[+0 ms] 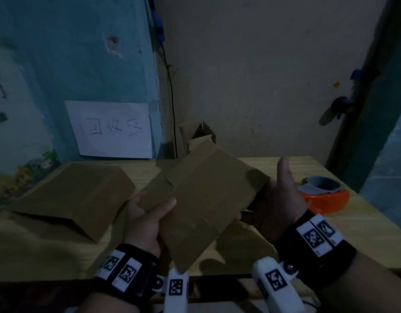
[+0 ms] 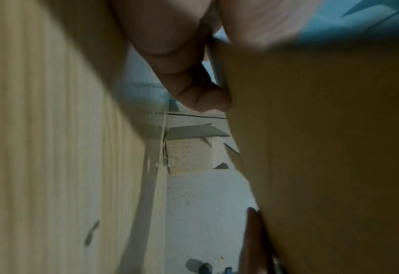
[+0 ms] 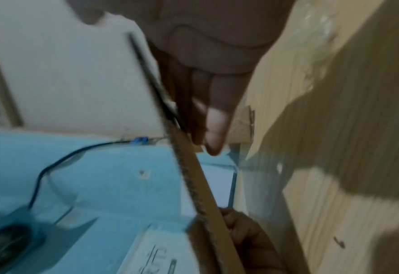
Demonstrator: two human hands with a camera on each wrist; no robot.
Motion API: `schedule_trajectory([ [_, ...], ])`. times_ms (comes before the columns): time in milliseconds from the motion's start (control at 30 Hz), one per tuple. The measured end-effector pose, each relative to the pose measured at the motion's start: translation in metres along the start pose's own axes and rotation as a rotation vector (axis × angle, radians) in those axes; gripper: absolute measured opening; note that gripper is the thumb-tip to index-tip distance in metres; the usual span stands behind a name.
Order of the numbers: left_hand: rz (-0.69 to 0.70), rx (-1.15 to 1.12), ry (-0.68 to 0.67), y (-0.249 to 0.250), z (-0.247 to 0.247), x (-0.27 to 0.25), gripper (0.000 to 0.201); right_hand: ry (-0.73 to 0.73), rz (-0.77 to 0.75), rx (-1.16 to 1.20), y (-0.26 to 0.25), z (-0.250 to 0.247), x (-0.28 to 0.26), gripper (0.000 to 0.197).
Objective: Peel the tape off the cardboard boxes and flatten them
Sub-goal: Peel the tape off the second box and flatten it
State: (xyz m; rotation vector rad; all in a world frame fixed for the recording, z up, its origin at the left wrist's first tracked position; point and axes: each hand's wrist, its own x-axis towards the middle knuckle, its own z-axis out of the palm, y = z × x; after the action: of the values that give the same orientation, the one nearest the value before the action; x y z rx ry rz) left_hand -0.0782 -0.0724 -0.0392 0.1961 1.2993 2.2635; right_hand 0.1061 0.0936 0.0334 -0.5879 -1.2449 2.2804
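Note:
A flattened brown cardboard box (image 1: 201,199) hangs tilted over the wooden table (image 1: 357,233), held between both hands. My left hand (image 1: 154,206) pinches its left edge, thumb on top and fingers beneath. My right hand (image 1: 276,195) supports the right side from below, with the thumb sticking up clear of the box. The right wrist view shows its fingers (image 3: 214,111) lying straight against the box (image 3: 193,176). In the left wrist view the left fingers (image 2: 182,64) curl against the box (image 2: 322,148). No tape strip is plain to see in the dim light.
A second flattened box (image 1: 75,199) lies on the table at the left. A smaller box (image 1: 199,134) with raised flaps stands at the back by the wall. An orange bowl (image 1: 323,199) with greyish tape in it sits at the right. A white paper sign (image 1: 113,129) hangs on the blue wall.

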Motion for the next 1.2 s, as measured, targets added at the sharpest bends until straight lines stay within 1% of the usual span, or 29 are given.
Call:
schedule_trajectory([
  [33,0.004,0.023,-0.002,0.0,0.0,0.001,0.11,0.016,-0.02,-0.037,0.0,-0.002,-0.001,0.072],
  [67,0.007,0.035,-0.008,0.0,-0.001,0.0,0.11,0.045,-0.049,-0.074,0.002,-0.003,-0.001,0.057],
  [100,0.01,0.036,-0.014,0.001,0.0,-0.002,0.105,0.094,-0.074,-0.086,0.004,-0.005,0.0,0.045],
  [133,0.005,0.021,-0.031,0.002,0.0,-0.004,0.095,0.135,-0.088,-0.071,0.007,-0.007,0.002,0.037],
  [233,-0.057,-0.037,-0.183,0.008,0.008,-0.017,0.053,0.201,-0.1,0.036,0.011,-0.009,0.004,0.027],
  [267,-0.081,-0.033,-0.224,0.008,0.01,-0.019,0.045,0.217,-0.095,0.063,0.014,-0.012,0.006,0.025],
  [333,-0.09,0.006,-0.236,0.007,0.01,-0.02,0.037,0.242,-0.09,0.071,0.02,-0.017,0.011,0.023],
  [433,-0.078,0.079,-0.202,0.009,0.013,-0.021,0.033,0.211,-0.074,0.065,0.028,-0.021,0.011,0.033],
  [467,-0.073,0.093,-0.18,0.01,0.012,-0.022,0.03,0.169,-0.058,0.093,0.03,-0.019,0.01,0.037],
  [533,-0.068,0.105,-0.141,0.015,0.01,-0.024,0.024,0.07,0.008,0.294,0.034,-0.016,0.01,0.044],
  [567,-0.074,0.105,-0.125,0.016,0.011,-0.024,0.023,-0.028,0.023,0.281,0.038,-0.018,0.008,0.054],
  [600,-0.08,0.095,-0.106,0.018,0.012,-0.026,0.023,-0.086,-0.026,0.179,0.045,-0.019,0.015,0.066],
  [633,-0.091,0.085,-0.074,0.017,0.013,-0.026,0.023,-0.072,-0.107,0.133,0.047,-0.028,0.02,0.072],
  [667,-0.101,0.066,-0.028,0.017,0.012,-0.026,0.025,-0.17,-0.117,0.172,0.045,-0.022,0.015,0.076],
  [700,-0.108,0.046,0.013,0.017,0.01,-0.027,0.03,-0.131,-0.162,0.117,0.046,-0.018,0.015,0.083],
  [733,-0.113,0.029,0.043,0.018,0.011,-0.029,0.04,-0.069,-0.085,0.114,0.042,-0.02,0.021,0.09],
  [767,-0.116,0.017,0.065,0.018,0.011,-0.03,0.051,-0.041,0.036,0.243,0.046,-0.029,0.026,0.091],
  [800,-0.111,0.008,0.082,0.019,0.012,-0.031,0.059,-0.068,0.05,0.275,0.046,-0.027,0.021,0.091],
  [833,-0.105,-0.003,0.09,0.018,0.012,-0.032,0.058,-0.098,0.042,0.265,0.051,-0.028,0.018,0.096],
  [867,-0.093,-0.028,0.091,0.019,0.013,-0.034,0.054,-0.065,-0.023,0.185,0.065,-0.024,0.013,0.106],
  [900,-0.087,-0.045,0.1,0.019,0.011,-0.034,0.047,-0.213,-0.049,0.241,0.076,-0.028,0.022,0.11],
  [933,-0.091,-0.064,0.108,0.019,0.01,-0.035,0.043,-0.467,-0.053,0.342,0.073,-0.052,0.035,0.108],
  [967,-0.095,-0.073,0.116,0.019,0.007,-0.036,0.043,-0.648,-0.096,0.347,0.069,-0.064,0.041,0.106],
  [1000,-0.091,-0.073,0.123,0.02,0.005,-0.039,0.047,-0.754,-0.127,0.327,0.065,-0.067,0.043,0.106],
  [1033,-0.07,-0.06,0.133,0.021,0.002,-0.04,0.048,-0.811,-0.142,0.326,0.066,-0.067,0.044,0.107],
  [1067,-0.041,-0.051,0.143,0.025,0.0,-0.042,0.043,-0.798,-0.173,0.313,0.066,-0.067,0.043,0.107],
  [1100,-0.006,-0.038,0.15,0.03,-0.005,-0.042,0.037,-0.737,-0.19,0.34,0.066,-0.069,0.043,0.106],
  [1133,0.019,-0.019,0.157,0.038,-0.008,-0.044,0.034,-0.621,-0.169,0.367,0.063,-0.066,0.037,0.106],
  [1200,0.05,0.025,0.17,0.056,-0.013,-0.047,0.026,-0.27,-0.108,0.224,0.051,-0.034,0.016,0.1],
])
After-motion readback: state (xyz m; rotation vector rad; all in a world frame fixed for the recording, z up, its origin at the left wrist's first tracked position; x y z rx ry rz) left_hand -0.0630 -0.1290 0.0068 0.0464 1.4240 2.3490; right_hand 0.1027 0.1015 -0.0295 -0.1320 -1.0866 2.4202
